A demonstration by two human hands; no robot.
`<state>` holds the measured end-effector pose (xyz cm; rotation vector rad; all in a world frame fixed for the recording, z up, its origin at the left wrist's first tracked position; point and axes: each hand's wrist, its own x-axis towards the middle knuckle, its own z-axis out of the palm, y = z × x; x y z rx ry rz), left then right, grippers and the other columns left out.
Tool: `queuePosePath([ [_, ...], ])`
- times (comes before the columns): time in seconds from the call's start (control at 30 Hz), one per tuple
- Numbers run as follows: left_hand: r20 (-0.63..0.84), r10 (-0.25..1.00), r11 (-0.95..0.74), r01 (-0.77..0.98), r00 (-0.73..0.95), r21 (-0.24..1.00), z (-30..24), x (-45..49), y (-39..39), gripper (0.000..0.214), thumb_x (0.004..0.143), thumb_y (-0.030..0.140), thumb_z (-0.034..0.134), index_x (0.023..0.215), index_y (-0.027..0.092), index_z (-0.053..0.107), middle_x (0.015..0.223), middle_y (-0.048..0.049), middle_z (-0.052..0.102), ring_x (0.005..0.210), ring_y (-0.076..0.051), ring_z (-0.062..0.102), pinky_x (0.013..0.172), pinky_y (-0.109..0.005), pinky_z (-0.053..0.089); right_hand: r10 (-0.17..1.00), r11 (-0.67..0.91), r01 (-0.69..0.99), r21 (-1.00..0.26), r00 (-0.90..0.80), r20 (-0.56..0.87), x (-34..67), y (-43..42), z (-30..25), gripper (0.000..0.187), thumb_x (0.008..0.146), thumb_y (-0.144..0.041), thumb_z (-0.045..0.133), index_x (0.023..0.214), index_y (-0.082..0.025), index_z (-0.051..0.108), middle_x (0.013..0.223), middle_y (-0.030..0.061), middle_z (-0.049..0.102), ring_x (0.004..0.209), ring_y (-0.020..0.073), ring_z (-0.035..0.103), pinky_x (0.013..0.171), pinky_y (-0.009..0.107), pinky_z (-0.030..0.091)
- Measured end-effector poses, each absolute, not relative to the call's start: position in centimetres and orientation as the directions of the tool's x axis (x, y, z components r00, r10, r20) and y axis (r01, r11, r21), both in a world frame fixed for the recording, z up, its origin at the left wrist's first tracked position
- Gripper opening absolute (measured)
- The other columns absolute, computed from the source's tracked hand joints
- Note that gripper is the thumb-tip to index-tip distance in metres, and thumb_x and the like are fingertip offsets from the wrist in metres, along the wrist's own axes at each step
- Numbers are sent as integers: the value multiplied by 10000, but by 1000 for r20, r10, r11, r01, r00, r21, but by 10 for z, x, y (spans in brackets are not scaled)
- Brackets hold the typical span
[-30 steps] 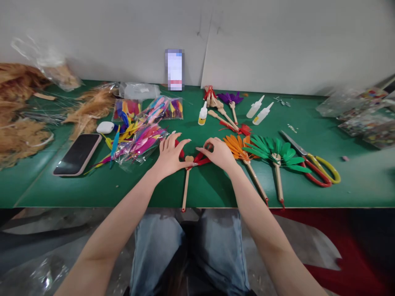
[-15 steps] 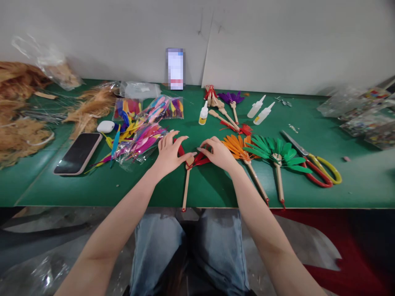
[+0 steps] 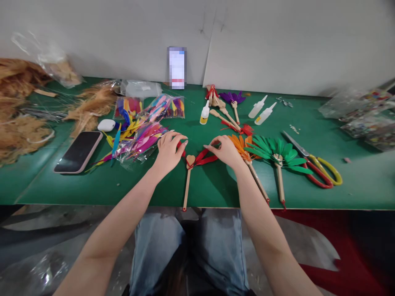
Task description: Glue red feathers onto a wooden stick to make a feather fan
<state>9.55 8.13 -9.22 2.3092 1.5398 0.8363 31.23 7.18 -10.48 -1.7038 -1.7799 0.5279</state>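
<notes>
A wooden stick with a heart-shaped top (image 3: 190, 161) lies near the table's front edge, with red thread around its neck. Long red feathers (image 3: 206, 159) spread from the neck to both sides. On the left, my left hand (image 3: 169, 154) is closed, thumb and forefinger pinching at the red feather there. My right hand (image 3: 227, 151) is bent over the right-hand red feathers, fingertips close together; what they hold, if anything, cannot be made out. Beside my right hand lie an orange feather fan (image 3: 239, 144) and a green feather fan (image 3: 274, 150), each on a wooden handle.
Scissors (image 3: 314, 164) lie to the right. Behind stand a glue bottle (image 3: 204, 114), two lying bottles (image 3: 258, 107) and a purple feather fan (image 3: 233, 98). Bagged coloured feathers (image 3: 145, 142), a phone (image 3: 78, 153) and brown fibre (image 3: 23, 131) are at left.
My right hand has moved a little to the right, away from the heart-shaped top. My left thumb has lifted off it, so the wooden heart now shows fully.
</notes>
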Motion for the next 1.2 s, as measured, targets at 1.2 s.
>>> queuePosePath([
  [1.2, 377, 732, -638, 765, 567, 89, -122, 82, -77, 466, 919, 282, 443, 1359, 132, 410, 1412, -88, 440, 1312, -194, 391, 1100, -356, 265, 892, 448, 620, -644, -358, 275, 294, 64, -107, 226, 880, -397, 530, 840, -222, 668, 1092, 82, 541, 1121, 229, 500, 996, 437, 371],
])
